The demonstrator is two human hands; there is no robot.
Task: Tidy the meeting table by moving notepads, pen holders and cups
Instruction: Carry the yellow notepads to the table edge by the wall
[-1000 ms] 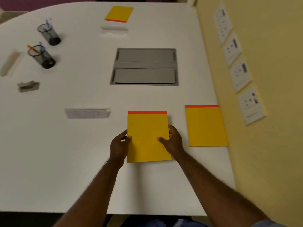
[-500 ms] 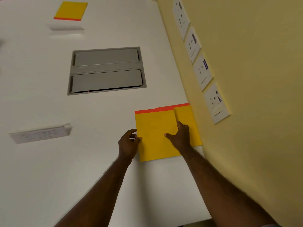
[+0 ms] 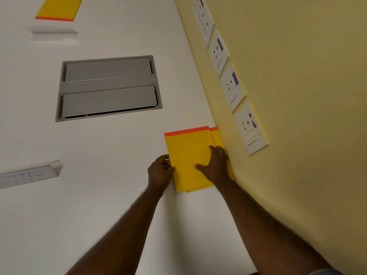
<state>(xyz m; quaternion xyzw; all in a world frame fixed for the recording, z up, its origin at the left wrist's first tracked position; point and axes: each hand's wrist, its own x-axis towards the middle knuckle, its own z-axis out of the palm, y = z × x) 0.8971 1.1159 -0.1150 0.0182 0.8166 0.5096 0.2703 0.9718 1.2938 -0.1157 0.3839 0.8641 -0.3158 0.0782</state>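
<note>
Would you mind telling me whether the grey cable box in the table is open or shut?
Mostly shut: both flaps of the cable box lie flat, with a thin dark gap along its near edge.

White table [image 3: 119, 185], 3 notepads [image 3: 188, 155], name plate [image 3: 29, 175]

Both hands [image 3: 188, 169] forward — left curled, right splayed flat

The top notepad [image 3: 188, 161] has a plain yellow cover with an orange-red band along its far edge; the notepad beneath it [image 3: 217, 135] shows the same yellow and orange-red. A third yellow notepad [image 3: 59, 8] with the same band lies far off. The desk [image 3: 99, 195] is white, its cable box [image 3: 109, 88] grey. The wall [image 3: 297, 96] is pale yellow, with white socket plates [image 3: 232, 90] bearing small purple labels.
</note>
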